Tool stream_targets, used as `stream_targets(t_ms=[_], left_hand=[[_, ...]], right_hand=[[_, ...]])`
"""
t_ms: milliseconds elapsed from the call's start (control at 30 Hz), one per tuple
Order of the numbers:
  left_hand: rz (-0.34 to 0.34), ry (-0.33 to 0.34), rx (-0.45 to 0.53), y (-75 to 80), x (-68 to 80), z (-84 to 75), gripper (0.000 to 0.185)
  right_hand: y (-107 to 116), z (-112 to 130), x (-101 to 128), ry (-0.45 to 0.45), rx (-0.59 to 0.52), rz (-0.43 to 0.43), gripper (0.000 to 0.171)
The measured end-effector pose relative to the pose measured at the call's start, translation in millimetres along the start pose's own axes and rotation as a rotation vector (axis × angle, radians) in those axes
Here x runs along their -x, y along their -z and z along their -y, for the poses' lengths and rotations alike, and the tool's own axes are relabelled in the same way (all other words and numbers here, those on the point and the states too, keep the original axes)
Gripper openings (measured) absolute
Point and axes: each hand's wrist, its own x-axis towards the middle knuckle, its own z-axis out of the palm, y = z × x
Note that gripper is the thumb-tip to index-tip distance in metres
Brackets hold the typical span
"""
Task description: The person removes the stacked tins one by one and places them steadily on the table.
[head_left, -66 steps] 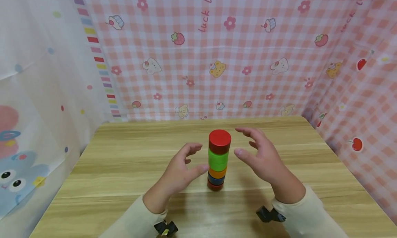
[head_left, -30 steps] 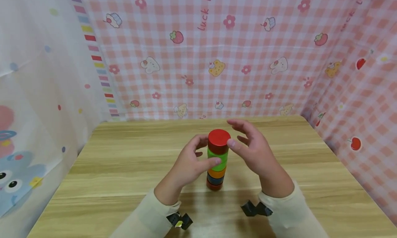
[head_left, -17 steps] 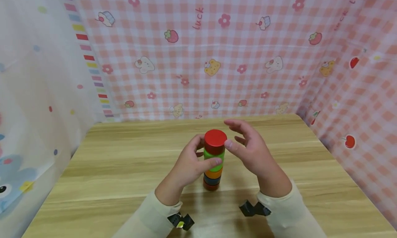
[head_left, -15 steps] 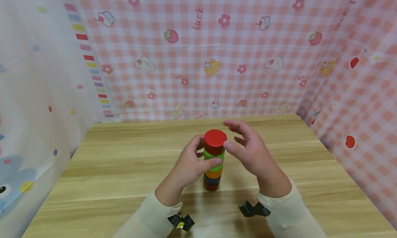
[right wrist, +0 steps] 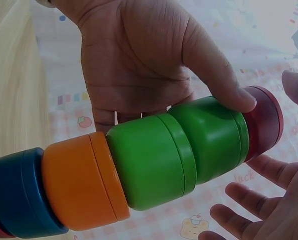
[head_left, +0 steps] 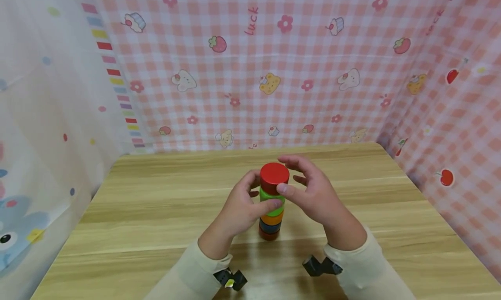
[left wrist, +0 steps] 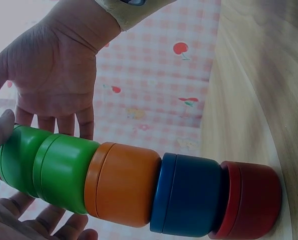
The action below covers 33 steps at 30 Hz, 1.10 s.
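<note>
Left hand (head_left: 238, 206) cupped round the stack (head_left: 272, 202) from the left, thumb laid across the upper green cup (head_left: 270, 195), fingers curled behind; palm seen facing the stack in the right wrist view (right wrist: 138, 60). Six cups counted in one upright tower: red at the base (left wrist: 251, 200), then blue (left wrist: 189, 195), orange (left wrist: 126, 185), two green (right wrist: 154, 160), and a red cup (head_left: 274, 177) on top. Standing on the table (head_left: 156, 213), about mid-way across, a little nearer the front edge than the back.

Right hand (head_left: 313, 193) half open on the right side, thumb tip against the top red cup just under its rim, index arched over and behind the lid, remaining fingers loosely bent and spread, clear of the stack. Whether the index touches: cannot tell. Two hands in all, both in cream sleeves (head_left: 188, 276). Pink checked cloth (head_left: 274, 74) hung behind and to the right.
</note>
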Motion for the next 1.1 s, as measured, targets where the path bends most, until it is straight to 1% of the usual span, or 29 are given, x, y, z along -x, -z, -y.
stream_targets(t_ms=[433, 733, 1100], left_hand=[[-0.002, 0.023, 0.000, -2.5, 0.4, -0.1, 0.051], [-0.014, 0.017, 0.007, -3.5, 0.6, 2.2, 0.050], [-0.024, 0.012, 0.012, -6.4, -0.3, 4.9, 0.047]], right_hand=[[-6.5, 0.3, -0.3, 0.011, -0.009, -0.010, 0.052], [-9.8, 1.9, -0.7, -0.013, 0.004, -0.031, 0.048], [-7.1, 2.0, -0.4, 0.001, -0.020, -0.064, 0.046]])
